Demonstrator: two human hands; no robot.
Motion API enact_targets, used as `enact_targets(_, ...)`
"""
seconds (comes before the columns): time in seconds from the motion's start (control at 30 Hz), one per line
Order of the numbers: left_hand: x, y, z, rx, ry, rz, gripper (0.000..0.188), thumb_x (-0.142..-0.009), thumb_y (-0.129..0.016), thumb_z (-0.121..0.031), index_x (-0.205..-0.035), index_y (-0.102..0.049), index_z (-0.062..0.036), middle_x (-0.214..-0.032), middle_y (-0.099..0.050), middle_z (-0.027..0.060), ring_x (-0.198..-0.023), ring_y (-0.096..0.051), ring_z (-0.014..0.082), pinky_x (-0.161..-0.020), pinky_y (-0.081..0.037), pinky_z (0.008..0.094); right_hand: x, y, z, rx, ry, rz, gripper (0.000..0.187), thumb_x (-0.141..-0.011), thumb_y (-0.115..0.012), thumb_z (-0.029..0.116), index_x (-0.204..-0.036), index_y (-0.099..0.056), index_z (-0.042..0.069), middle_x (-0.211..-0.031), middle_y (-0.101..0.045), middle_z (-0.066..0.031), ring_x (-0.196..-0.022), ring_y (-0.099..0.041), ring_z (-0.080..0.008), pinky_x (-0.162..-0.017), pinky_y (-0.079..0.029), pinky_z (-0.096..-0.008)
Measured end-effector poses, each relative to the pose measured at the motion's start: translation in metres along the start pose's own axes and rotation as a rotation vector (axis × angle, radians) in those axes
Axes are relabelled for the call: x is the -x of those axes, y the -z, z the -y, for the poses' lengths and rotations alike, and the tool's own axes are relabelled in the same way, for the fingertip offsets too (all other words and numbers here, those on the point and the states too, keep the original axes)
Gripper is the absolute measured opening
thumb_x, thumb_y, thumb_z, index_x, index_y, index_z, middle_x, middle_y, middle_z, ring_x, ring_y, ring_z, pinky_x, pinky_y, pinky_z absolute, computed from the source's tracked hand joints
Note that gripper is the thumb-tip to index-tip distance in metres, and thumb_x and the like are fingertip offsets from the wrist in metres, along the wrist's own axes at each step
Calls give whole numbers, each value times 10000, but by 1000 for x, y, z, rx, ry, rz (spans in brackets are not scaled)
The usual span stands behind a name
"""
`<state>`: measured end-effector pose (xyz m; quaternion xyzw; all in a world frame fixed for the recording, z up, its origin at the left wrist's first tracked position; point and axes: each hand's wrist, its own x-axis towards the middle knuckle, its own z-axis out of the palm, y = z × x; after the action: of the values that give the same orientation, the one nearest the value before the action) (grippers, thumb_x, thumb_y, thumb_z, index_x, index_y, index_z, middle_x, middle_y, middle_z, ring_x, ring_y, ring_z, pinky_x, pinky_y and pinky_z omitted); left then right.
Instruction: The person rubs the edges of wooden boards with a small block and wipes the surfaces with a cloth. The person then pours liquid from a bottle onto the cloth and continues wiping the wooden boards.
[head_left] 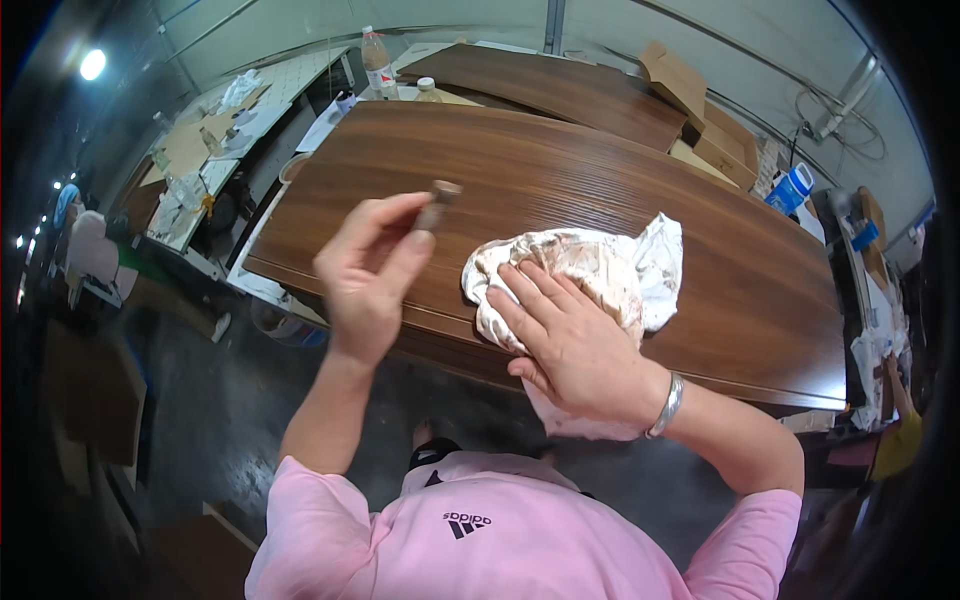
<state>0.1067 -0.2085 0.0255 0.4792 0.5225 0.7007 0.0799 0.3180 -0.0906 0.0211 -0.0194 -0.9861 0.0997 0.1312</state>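
Note:
My left hand (362,285) is raised over the near left part of a dark brown wood-grain panel (370,165). Between its thumb and fingers it pinches a short brown stick-like piece (436,207) with a wider, flat upper end; its exact kind is unclear. A crumpled white cloth (658,270) with brown stains lies at the panel's near edge, partly hanging over it. My right hand (590,350) rests flat on this cloth, fingers stretched out, a silver bracelet on the wrist.
Behind lies another brown panel (540,88), with a clear plastic bottle (378,65) and a small jar (427,91) nearby. An open cardboard box (725,150) and a blue-and-white bottle (790,190) stand at the right. A cluttered workbench (255,130) is at the left.

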Motion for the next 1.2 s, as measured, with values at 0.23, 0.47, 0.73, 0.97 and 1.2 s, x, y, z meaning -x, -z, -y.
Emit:
enact_targets(0.23,-40,150,40,-106,67,-93,266,-940,-659,-32,-1193,-664,51,-1059,-676,46,-919,-609,82,-824,-479,217,-111,-64,73,135,-90,-123,694,-872,-699,296,-1430,-442,-26,-1502,-419,-215,-1420,-382,-359,-1151,-337,-471)
enact_targets(0.47,-75,209,68,-8,-31,-132,282,-959,-597,10,-1223,-617,108,-1134,-676,129,-1001,-640,151,-891,-492,259,-251,-133,139,387,15,-317,603,-872,-539,268,-1352,-512,-95,-1428,-499,-285,-1339,-491,-407,-1135,-373,-479)
enact_targets(0.73,-50,221,84,56,98,111,302,-969,-589,-12,-1254,-604,87,-1190,-657,130,-1096,-618,162,-960,-471,281,-153,-104,118,414,-237,-424,480,-877,-574,211,-1285,-612,-41,-1334,-603,-226,-1223,-613,-363,-1038,-498,-453)
enact_targets(0.97,-48,214,89,-133,-112,87,296,-945,-621,21,-1234,-622,84,-1132,-639,85,-1003,-594,157,-922,-470,293,37,-49,61,769,-604,-418,449,-806,-637,52,-1252,-646,1,-1261,-659,-186,-1206,-623,-367,-1060,-485,-452)
enact_targets(1.2,-39,221,71,-254,-207,32,322,-961,-578,33,-1278,-591,84,-1201,-615,99,-1088,-590,181,-1000,-440,321,101,15,37,657,-997,-724,263,-960,-534,-30,-1203,-630,-6,-1082,-697,-201,-926,-706,-320,-824,-547,-358)
